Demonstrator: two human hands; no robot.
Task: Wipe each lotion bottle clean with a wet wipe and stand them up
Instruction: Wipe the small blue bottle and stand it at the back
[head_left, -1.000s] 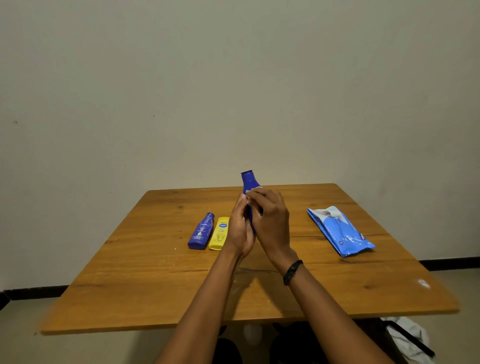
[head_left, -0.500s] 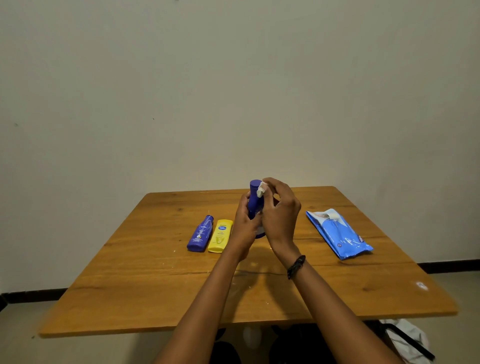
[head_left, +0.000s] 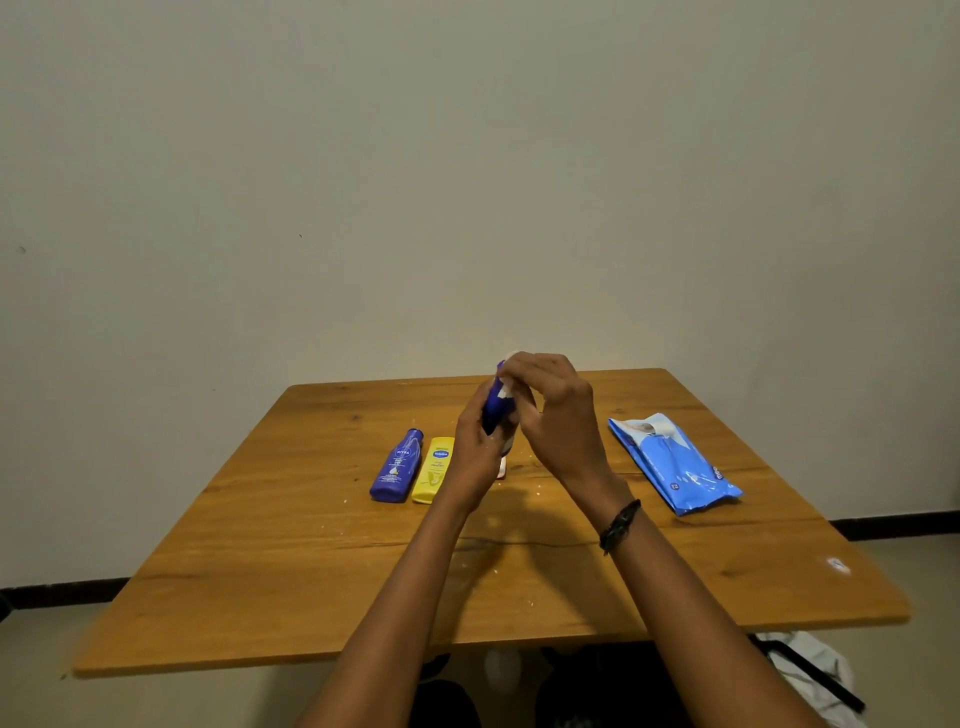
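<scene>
Above the middle of the wooden table (head_left: 311, 571) my left hand (head_left: 475, 452) grips a dark blue lotion bottle (head_left: 492, 413), held roughly upright. My right hand (head_left: 558, 415) pinches a small white wet wipe (head_left: 505, 391) against the bottle's upper end, which its fingers cover. To the left, a blue lotion bottle (head_left: 398, 466) and a yellow lotion bottle (head_left: 434, 470) lie flat side by side on the table. A small pale object (head_left: 503, 467) shows below my left hand, mostly hidden.
A blue wet wipe pack (head_left: 672, 462) lies on the right half of the table. White crumbs dot the tabletop. A white cloth with a black strap (head_left: 810, 675) lies on the floor under the table's right front corner. A plain wall stands behind.
My right hand with the wipe has slid from the bottle's body up to its top end. The bottle stays in my left hand, a little higher.
</scene>
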